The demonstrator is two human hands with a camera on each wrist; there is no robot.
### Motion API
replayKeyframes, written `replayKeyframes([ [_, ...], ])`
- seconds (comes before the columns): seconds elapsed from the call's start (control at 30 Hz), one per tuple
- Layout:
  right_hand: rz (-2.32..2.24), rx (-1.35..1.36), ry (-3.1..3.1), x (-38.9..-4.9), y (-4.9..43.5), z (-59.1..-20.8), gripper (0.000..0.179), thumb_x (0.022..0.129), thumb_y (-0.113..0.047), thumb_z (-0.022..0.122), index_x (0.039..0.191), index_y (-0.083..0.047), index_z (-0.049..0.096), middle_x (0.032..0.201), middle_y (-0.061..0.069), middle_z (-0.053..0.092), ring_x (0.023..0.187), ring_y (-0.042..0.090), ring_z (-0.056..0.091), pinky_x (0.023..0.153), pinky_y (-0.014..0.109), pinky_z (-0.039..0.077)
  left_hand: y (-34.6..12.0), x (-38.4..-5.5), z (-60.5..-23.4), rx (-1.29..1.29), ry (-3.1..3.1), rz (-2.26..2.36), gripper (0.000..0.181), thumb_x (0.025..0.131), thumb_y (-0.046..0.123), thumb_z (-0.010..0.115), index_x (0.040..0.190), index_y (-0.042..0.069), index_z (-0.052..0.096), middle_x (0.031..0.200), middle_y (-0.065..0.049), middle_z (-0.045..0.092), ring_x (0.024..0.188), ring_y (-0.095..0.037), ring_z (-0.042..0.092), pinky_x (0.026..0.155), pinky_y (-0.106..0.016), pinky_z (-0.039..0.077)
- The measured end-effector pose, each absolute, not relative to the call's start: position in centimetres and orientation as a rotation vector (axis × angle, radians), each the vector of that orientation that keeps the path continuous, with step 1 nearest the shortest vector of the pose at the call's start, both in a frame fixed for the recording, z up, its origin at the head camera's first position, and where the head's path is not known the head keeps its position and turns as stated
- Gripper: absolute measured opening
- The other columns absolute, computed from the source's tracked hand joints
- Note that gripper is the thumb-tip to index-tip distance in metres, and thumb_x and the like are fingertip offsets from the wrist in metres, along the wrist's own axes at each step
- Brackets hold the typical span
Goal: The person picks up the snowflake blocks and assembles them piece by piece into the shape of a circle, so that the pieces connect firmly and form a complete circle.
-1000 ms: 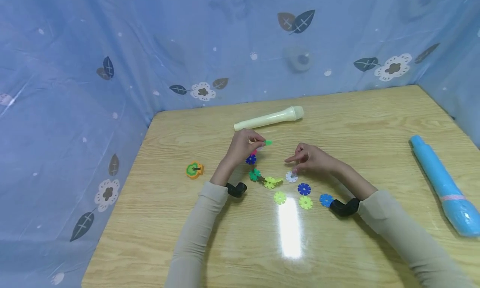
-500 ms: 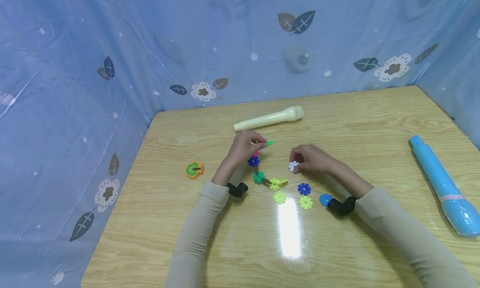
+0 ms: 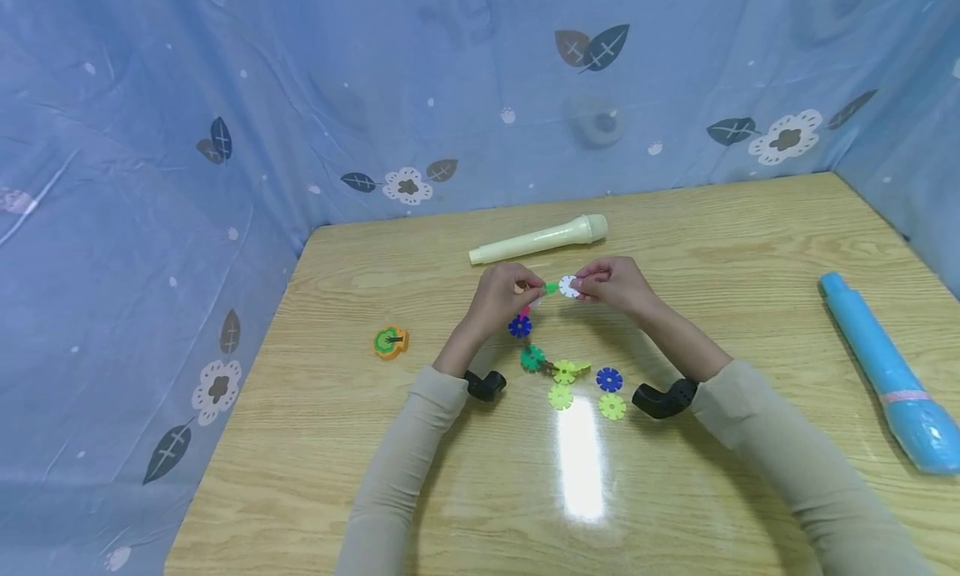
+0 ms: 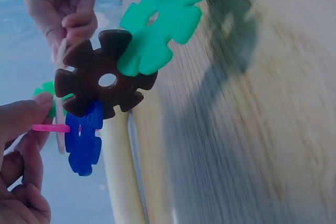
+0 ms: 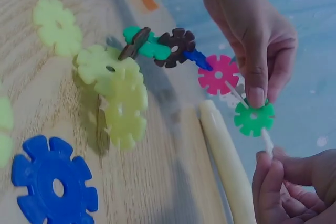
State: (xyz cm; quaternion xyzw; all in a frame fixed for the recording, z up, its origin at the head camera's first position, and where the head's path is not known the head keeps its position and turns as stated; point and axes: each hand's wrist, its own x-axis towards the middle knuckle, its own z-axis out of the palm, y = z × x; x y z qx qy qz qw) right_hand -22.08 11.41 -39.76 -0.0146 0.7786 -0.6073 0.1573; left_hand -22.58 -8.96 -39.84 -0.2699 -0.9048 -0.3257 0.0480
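Observation:
My left hand (image 3: 501,303) pinches a bright green snowflake disc (image 5: 254,119) at the end of a chain of interlocked notched discs. Thumb and fingers of my right hand (image 3: 617,286) pinch a white snowflake disc (image 3: 567,287), its edge right at the green one's rim. Down the chain come another white disc seen edge-on, a pink disc (image 5: 218,74), a dark blue disc (image 4: 83,142), a brown disc (image 4: 100,83), a teal-green disc (image 4: 163,27), another brown one and two yellow-green discs (image 5: 126,111). The chain hangs from my left hand towards the tabletop.
Loose on the table (image 3: 315,476) lie a blue disc (image 3: 609,380) and two yellow-green discs (image 3: 560,396). A cream toy microphone (image 3: 536,241) lies behind the hands, a tree-shaped block (image 3: 390,341) at left, and a blue microphone-shaped toy (image 3: 885,368) at right. Patterned blue cloth (image 3: 480,92) encloses the back.
My right hand has picked up the white disc from the table and brought it up and left to the green disc. My left hand has shifted slightly right, drawing the chain along.

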Motion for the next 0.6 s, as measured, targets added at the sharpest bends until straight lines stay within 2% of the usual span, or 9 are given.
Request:
replayKeyframes([
  [0.1, -1.742, -0.047, 2.218, -22.17, 11.25, -39.65, 0.029, 0.088, -0.003, 0.059, 0.110, 0.015, 0.052, 0.087, 0.007, 0.069, 0.071, 0.008, 0.066, 0.081, 0.034, 0.052, -8.93, -22.50, -39.72, -0.853, -2.734, -1.007, 0.007, 0.081, 0.011, 0.069, 0.086, 0.007, 0.073, 0.086, -0.004, 0.072, 0.076, -0.012, 0.065, 0.068, -0.020, 0.049],
  [0.33, -1.787, -0.010, 2.194, -22.33, 10.73, -39.26, 0.030, 0.086, -0.003, 0.061, 0.108, 0.016, 0.053, 0.073, -0.006, 0.066, 0.067, 0.007, 0.066, 0.082, 0.036, 0.052, -8.79, -22.34, -39.98, -0.896, -2.592, -0.996, 0.005, 0.080, 0.010, 0.070, 0.081, 0.005, 0.073, 0.081, -0.005, 0.071, 0.074, -0.014, 0.063, 0.067, -0.024, 0.048],
  [0.6, -1.781, -0.081, 2.268, -22.41, 10.50, -39.88, 0.026, 0.087, -0.003, 0.059, 0.105, 0.016, 0.056, 0.080, 0.005, 0.068, 0.066, 0.006, 0.065, 0.076, 0.032, 0.054, -8.50, -22.12, -40.00, -0.893, -2.551, -0.916, 0.006, 0.079, 0.011, 0.071, 0.080, 0.005, 0.073, 0.078, -0.005, 0.071, 0.070, -0.014, 0.063, 0.066, -0.021, 0.047],
])
